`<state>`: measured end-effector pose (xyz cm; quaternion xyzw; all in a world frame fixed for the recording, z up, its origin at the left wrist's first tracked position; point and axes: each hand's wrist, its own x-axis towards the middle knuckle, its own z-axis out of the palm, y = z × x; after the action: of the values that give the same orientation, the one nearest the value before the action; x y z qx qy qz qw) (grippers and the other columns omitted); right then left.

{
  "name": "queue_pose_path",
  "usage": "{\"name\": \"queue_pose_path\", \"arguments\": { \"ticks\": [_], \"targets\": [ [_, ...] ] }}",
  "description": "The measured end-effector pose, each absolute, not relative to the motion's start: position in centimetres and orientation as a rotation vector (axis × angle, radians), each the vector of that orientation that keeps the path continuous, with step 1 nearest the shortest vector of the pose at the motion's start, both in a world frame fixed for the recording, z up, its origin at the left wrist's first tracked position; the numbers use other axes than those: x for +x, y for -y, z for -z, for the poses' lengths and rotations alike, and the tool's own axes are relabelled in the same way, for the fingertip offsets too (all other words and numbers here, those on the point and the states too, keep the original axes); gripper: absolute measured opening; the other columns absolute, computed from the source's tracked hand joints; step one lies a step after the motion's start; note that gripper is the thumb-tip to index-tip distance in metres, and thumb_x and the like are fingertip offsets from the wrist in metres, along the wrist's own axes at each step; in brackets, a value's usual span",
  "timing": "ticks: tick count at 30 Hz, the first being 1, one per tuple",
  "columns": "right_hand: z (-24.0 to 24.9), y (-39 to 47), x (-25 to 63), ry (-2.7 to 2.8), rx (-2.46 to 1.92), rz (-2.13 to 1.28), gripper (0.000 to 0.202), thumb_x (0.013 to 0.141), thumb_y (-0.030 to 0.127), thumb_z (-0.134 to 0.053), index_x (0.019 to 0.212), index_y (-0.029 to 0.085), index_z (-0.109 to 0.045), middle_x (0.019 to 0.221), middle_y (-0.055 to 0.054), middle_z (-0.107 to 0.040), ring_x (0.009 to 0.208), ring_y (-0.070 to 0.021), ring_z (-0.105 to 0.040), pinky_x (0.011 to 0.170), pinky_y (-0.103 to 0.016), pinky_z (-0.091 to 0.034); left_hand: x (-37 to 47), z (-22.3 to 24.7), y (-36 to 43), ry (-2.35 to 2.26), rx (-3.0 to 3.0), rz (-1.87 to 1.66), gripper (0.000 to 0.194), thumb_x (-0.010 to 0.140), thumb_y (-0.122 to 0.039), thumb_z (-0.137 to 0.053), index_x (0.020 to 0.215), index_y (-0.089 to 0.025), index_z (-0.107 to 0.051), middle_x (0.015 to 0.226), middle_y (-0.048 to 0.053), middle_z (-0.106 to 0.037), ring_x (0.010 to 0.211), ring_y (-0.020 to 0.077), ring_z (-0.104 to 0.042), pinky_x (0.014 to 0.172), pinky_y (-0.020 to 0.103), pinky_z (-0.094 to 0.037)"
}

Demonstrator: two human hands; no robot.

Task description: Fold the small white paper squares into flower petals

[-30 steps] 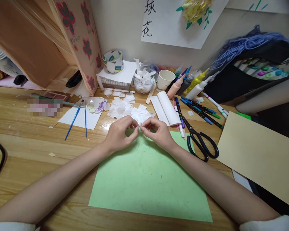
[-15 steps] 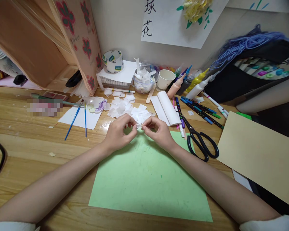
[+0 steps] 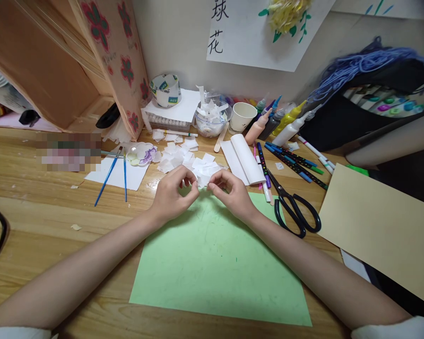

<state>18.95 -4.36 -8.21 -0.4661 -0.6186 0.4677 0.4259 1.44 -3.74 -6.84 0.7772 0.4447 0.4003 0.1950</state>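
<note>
My left hand (image 3: 176, 193) is closed in a pinch over the top edge of a green sheet (image 3: 219, 263). Facing it, my right hand (image 3: 233, 193) is pinched too, its fingertips a small gap from the left ones. Whatever lies between the fingertips is too small to make out against the white paper behind. Just beyond both hands is a pile of cut white paper pieces (image 3: 175, 157). A partly rolled white paper (image 3: 247, 157) rests right of the pile, and black-handled scissors (image 3: 291, 207) lie beside the green sheet's right edge.
Two blue brushes (image 3: 125, 181) lie on white paper at the left. Toward the wall stand a tape roll (image 3: 166, 90), a bowl of paper strips (image 3: 212, 117), a paper cup (image 3: 242, 117) and paint bottles (image 3: 257, 127). Markers (image 3: 293, 162) and a tan sheet (image 3: 381, 230) are at the right.
My left hand has shifted slightly left and up, and the gap between the two hands' fingertips has widened a little. My right hand is nearly still.
</note>
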Motion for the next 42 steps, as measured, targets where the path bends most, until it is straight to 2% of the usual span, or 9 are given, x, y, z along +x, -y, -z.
{"name": "queue_pose_path", "arguments": {
  "ticks": [6, 17, 20, 25, 30, 42],
  "targets": [
    [8.25, 4.43, 18.92, 1.583, -1.157, -1.173, 0.015, 0.083, 0.033, -0.056, 0.081, 0.018, -0.054, 0.077, 0.0, -0.055, 0.071, -0.0128, -0.051, 0.065, -0.026, -0.04, 1.47, 6.99, 3.91, -1.158, 2.308, -1.084, 0.006, 0.078, -0.016, -0.054, 0.073, -0.017, -0.051, 0.068, -0.001, -0.053, 0.064, 0.0108, -0.047, 0.06, 0.025, -0.038],
    [8.5, 4.38, 19.03, 1.444, -1.181, -1.095, 0.012, 0.083, 0.024, -0.054, 0.073, 0.019, -0.049, 0.072, 0.002, -0.05, 0.066, -0.0114, -0.048, 0.062, -0.024, -0.039, 1.28, 6.88, 3.8, -1.234, 2.185, -1.195, 0.01, 0.08, -0.016, -0.052, 0.072, -0.018, -0.048, 0.066, -0.002, -0.047, 0.061, 0.0105, -0.044, 0.058, 0.025, -0.036],
    [8.27, 4.6, 18.94, 1.512, -1.2, -1.033, 0.012, 0.082, 0.023, -0.055, 0.072, 0.019, -0.051, 0.07, 0.002, -0.05, 0.065, -0.0113, -0.048, 0.061, -0.024, -0.039, 1.22, 6.77, 3.79, -1.2, 2.242, -1.039, 0.009, 0.082, -0.024, -0.052, 0.076, -0.017, -0.05, 0.07, -0.001, -0.051, 0.064, 0.0111, -0.045, 0.06, 0.025, -0.037],
    [7.63, 5.16, 18.75, 1.705, -1.14, -0.896, 0.009, 0.083, 0.023, -0.057, 0.075, 0.019, -0.056, 0.072, 0.0, -0.055, 0.066, -0.0125, -0.049, 0.061, -0.026, -0.039, 1.3, 6.78, 3.88, -1.191, 2.392, -0.805, 0.025, 0.084, -0.041, -0.052, 0.078, -0.017, -0.05, 0.071, 0.0, -0.051, 0.065, 0.0129, -0.045, 0.059, 0.026, -0.034],
    [7.7, 5.06, 18.69, 1.704, -1.165, -0.846, 0.008, 0.084, 0.023, -0.056, 0.076, 0.019, -0.057, 0.074, 0.0, -0.057, 0.068, -0.0129, -0.051, 0.063, -0.026, -0.04, 1.22, 7.12, 3.72, -1.245, 2.326, -0.785, 0.03, 0.094, -0.031, -0.035, 0.073, -0.017, -0.05, 0.069, 0.001, -0.052, 0.066, 0.0132, -0.047, 0.062, 0.026, -0.034],
    [8.08, 4.94, 18.9, 1.537, -1.191, -0.969, 0.016, 0.087, 0.027, -0.051, 0.073, 0.019, -0.051, 0.071, 0.001, -0.053, 0.069, -0.0127, -0.052, 0.065, -0.026, -0.041, 1.22, 7.19, 3.69, -1.271, 2.322, -0.823, 0.031, 0.095, -0.028, -0.032, 0.07, -0.018, -0.047, 0.069, 0.001, -0.052, 0.066, 0.0136, -0.047, 0.062, 0.027, -0.035]
  ]
}}
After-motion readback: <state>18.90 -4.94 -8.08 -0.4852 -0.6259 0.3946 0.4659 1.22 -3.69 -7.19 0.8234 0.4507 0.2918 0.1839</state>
